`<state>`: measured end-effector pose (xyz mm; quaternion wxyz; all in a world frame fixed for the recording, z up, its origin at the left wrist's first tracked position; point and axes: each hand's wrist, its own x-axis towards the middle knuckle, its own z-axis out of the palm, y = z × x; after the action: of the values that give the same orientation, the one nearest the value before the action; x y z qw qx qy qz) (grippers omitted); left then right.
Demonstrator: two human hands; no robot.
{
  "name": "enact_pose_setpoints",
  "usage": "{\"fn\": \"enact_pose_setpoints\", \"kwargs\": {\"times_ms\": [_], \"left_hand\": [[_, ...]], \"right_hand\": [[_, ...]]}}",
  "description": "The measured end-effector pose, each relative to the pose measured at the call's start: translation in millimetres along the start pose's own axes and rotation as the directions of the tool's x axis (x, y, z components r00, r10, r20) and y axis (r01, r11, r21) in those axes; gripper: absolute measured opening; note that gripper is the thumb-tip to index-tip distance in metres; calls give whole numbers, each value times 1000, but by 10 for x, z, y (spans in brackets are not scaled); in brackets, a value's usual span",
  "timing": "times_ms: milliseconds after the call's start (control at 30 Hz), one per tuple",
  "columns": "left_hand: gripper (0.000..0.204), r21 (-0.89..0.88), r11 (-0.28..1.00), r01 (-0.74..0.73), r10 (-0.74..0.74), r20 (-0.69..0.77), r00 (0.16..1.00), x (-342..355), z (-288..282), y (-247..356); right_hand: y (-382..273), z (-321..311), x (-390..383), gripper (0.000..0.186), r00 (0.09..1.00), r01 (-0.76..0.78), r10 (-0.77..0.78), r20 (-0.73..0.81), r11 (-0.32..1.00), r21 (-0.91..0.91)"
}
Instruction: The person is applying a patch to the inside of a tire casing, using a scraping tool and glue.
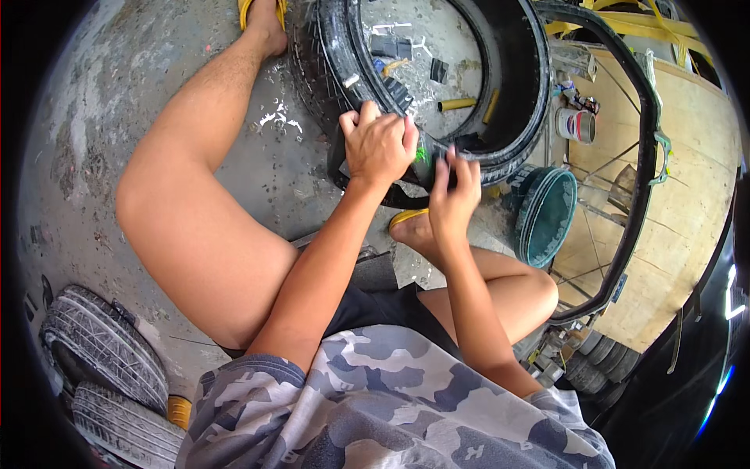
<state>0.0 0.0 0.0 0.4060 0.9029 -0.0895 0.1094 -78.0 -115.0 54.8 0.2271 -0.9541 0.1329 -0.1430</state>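
A large black tyre (519, 74) lies on its side on the floor between my legs. My left hand (376, 147) is closed over its near rim, fingers curled onto the rubber. To its right, my right hand (457, 191) has thumb and fingers drawn together at the same rim; the small dark thing between them is too hidden to name. A bright green mark (422, 154) shows on the black rubber between the hands. Inside the tyre's ring lie black rubber pieces (393, 47) and a yellow tube-like piece (456, 103).
At the right stand a dark green bucket (547, 219), a white can (576, 125) and a black curved frame (647, 133) before a plywood board (687, 211). Dusty tyres (105, 344) are piled at the lower left. White scraps (280, 119) litter the grey floor.
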Motion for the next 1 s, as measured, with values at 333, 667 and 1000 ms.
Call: {"fn": "enact_pose_setpoints", "kwargs": {"times_ms": [333, 667, 1000], "left_hand": [[31, -15, 1000, -14, 14, -8, 1000, 8, 101, 34], [31, -43, 999, -7, 7, -11, 1000, -12, 86, 33], [30, -37, 999, -23, 23, -22, 1000, 14, 120, 60]], "right_hand": [[-118, 12, 149, 16, 995, -79, 73, -70, 994, -78], [-89, 90, 287, 19, 992, -109, 103, -74, 990, -88], [-183, 110, 289, 18, 987, -119, 106, -122, 987, -111]]}}
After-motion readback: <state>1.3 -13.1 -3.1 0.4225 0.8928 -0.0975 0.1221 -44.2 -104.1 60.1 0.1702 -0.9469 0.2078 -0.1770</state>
